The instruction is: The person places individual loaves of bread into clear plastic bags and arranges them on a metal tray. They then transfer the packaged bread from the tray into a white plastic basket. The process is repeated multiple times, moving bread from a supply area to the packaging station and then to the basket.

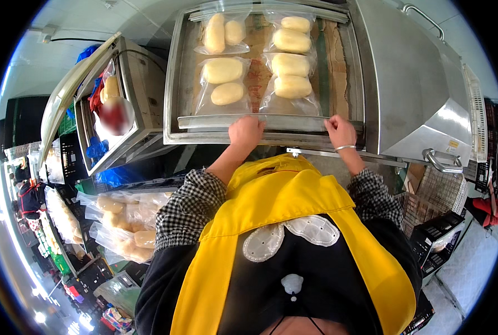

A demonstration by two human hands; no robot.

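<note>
Clear plastic bags with peeled, potato-like pieces lie in two columns on a cardboard-lined metal bed; one is the lower left bag (223, 81), another the lower right bag (291, 79). The bag mouths at the near side reach a metal sealing bar (290, 122). My left hand (246, 133) rests with curled fingers at the bar, by the lower left bag's mouth. My right hand (342, 133), with a bangle at the wrist, is curled at the bar's right part, right of the lower right bag. Whether the fingers pinch anything is hidden.
A stainless steel machine lid (412, 83) with handles stands at the right. To the left are an open metal-framed cabinet (142, 104) and more filled plastic bags (125, 222). Plastic crates (435, 197) stand at the lower right.
</note>
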